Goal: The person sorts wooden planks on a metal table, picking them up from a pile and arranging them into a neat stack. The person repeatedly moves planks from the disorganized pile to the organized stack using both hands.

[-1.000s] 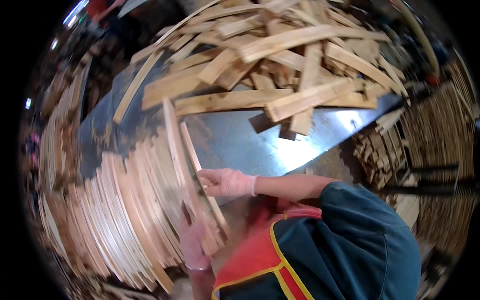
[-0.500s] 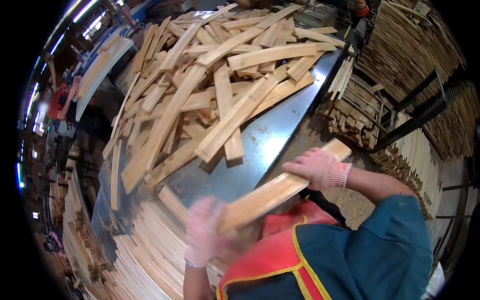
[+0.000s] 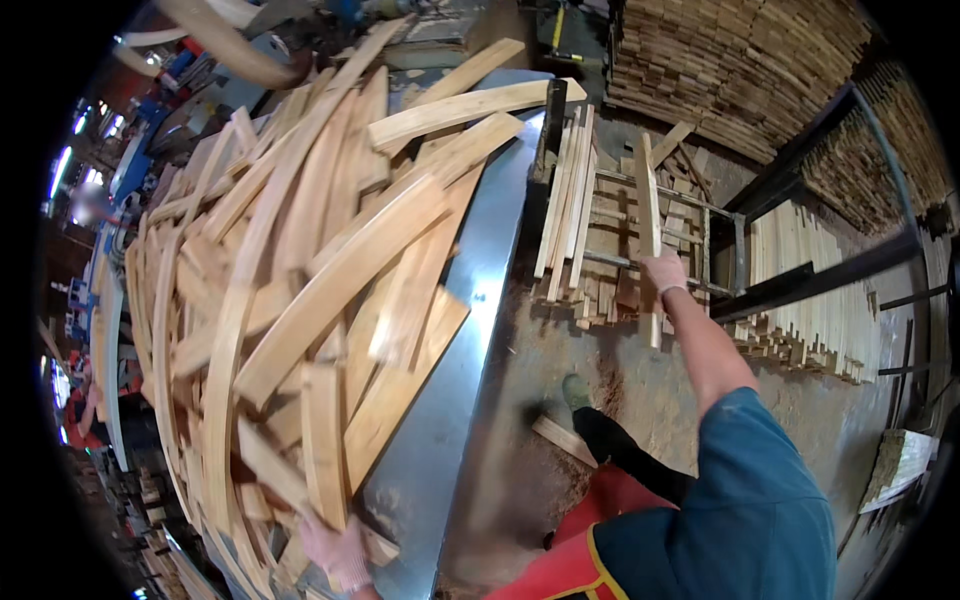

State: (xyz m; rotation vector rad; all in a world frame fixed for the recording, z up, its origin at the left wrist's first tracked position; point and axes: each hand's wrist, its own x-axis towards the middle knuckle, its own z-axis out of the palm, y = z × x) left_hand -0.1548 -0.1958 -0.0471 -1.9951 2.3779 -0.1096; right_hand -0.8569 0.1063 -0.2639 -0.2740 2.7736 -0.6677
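Note:
My right hand (image 3: 663,272), in a pale pink glove, is closed around a long narrow wooden slat (image 3: 648,200) over a metal rack (image 3: 722,212) at the right. The slat points away from me and lies above other slats there. At the near edge of a big heap of slats, my left hand (image 3: 335,552), also gloved, has its fingers closed at the end of a short slat (image 3: 272,468). Its fingertips are partly blurred. Another slat (image 3: 323,435) lies right beside that one. Curved pale boards (image 3: 335,290) lie crosswise through the heap.
The heap rests on a shiny metal table (image 3: 475,345), its edge running beside my legs. Upright pale slats (image 3: 566,195) stand by the rack. Tall wood stacks (image 3: 700,70) rise behind it. A black metal frame (image 3: 850,262) juts out at right. A loose wood piece (image 3: 565,442) lies near my foot.
My view has turned right. The slat that both hands held is now in my right hand alone, out over the rack. My left hand has let go of it and moved to the heap.

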